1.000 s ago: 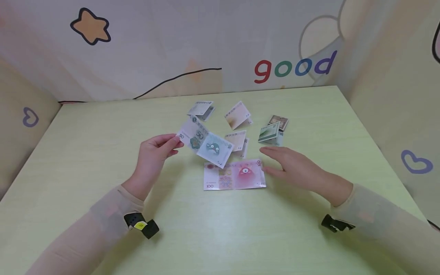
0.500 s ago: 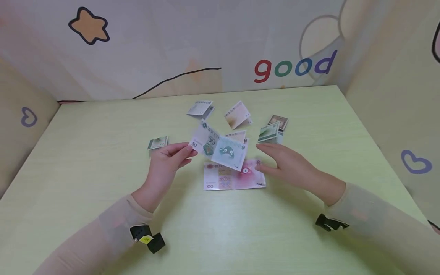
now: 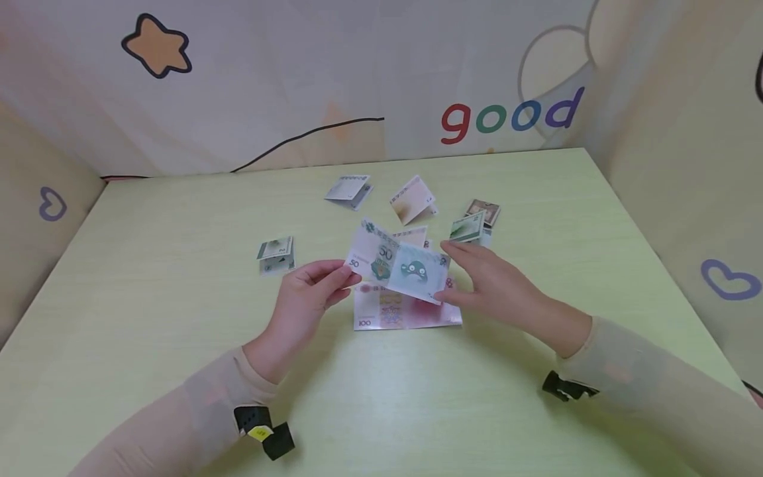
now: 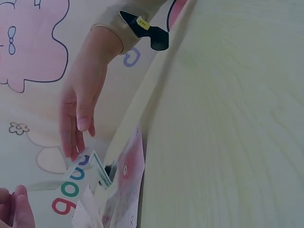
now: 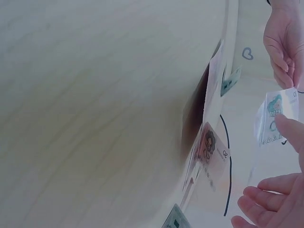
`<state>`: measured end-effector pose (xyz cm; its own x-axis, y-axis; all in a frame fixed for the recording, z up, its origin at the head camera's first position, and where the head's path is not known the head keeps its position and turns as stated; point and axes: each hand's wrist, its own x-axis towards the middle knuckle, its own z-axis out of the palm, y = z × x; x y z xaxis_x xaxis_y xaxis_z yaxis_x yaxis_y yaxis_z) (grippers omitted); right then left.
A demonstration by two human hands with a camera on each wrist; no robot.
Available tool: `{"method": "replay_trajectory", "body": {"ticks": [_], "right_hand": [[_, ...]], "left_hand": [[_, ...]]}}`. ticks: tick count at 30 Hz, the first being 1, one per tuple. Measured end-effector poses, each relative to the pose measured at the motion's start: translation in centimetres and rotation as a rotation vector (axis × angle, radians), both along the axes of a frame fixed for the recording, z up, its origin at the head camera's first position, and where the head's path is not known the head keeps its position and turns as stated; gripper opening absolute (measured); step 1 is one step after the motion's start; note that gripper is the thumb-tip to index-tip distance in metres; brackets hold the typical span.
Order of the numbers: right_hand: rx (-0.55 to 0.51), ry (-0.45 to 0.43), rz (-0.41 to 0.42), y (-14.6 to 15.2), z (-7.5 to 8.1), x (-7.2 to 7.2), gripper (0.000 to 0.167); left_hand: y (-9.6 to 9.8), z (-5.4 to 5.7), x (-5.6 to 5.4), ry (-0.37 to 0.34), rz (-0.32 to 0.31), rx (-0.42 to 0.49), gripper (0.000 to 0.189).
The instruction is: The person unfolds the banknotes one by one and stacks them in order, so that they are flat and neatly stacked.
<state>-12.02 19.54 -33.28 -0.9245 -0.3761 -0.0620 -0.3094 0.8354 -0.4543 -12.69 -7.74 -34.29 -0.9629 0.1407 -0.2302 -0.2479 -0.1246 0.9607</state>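
My left hand (image 3: pixel 312 291) pinches the left end of a blue-green 50 banknote (image 3: pixel 405 265) between thumb and fingers. The note is creased across its middle and hangs above the table. At its right end is my right hand (image 3: pixel 507 291), thumb and fingers spread apart and fingertips right at the note's edge. In the right wrist view the right thumb (image 5: pixel 289 128) overlaps the note. Beneath it lies a pink 100 banknote (image 3: pixel 372 315), unfolded, its upper part covered by the 50. Behind the 50, a folded pale note (image 3: pixel 414 235) is mostly hidden.
Farther back stand a folded bluish note (image 3: pixel 348 188) and a folded brownish note (image 3: pixel 411 199). A green folded note (image 3: pixel 467 227) leans by a small brown note (image 3: pixel 485 211) at the right. Another green folded note (image 3: pixel 276 250) is left of my left hand. A printed curtain (image 3: pixel 268 79) borders the table.
My left hand has carried the 50 banknote rightward and slightly toward me, uncovering the green folded note at left. My right hand has shifted slightly left, and the note's right end now reaches its fingertips.
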Motion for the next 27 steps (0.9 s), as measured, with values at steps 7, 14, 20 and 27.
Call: {"method": "replay_trajectory", "body": {"ticks": [7, 14, 20, 27], "right_hand": [[0.01, 0.021, 0.014, -0.4, -0.3, -0.1, 0.085], [0.026, 0.035, 0.032, -0.7, -0.4, -0.1, 0.089], [0.075, 0.06, 0.042, -1.0, -0.6, -0.2, 0.094], [0.084, 0.072, 0.05, -1.2, -0.5, -0.2, 0.09]], "left_hand": [[0.4, 0.1, 0.7, -0.016, -0.024, 0.042, 0.023], [0.8, 0.3, 1.1, -0.037, -0.037, 0.096, 0.022], [1.2, 0.3, 1.4, -0.059, -0.046, 0.153, 0.02], [1.0, 0.1, 1.3, -0.045, -0.071, 0.116, 0.02]]}}
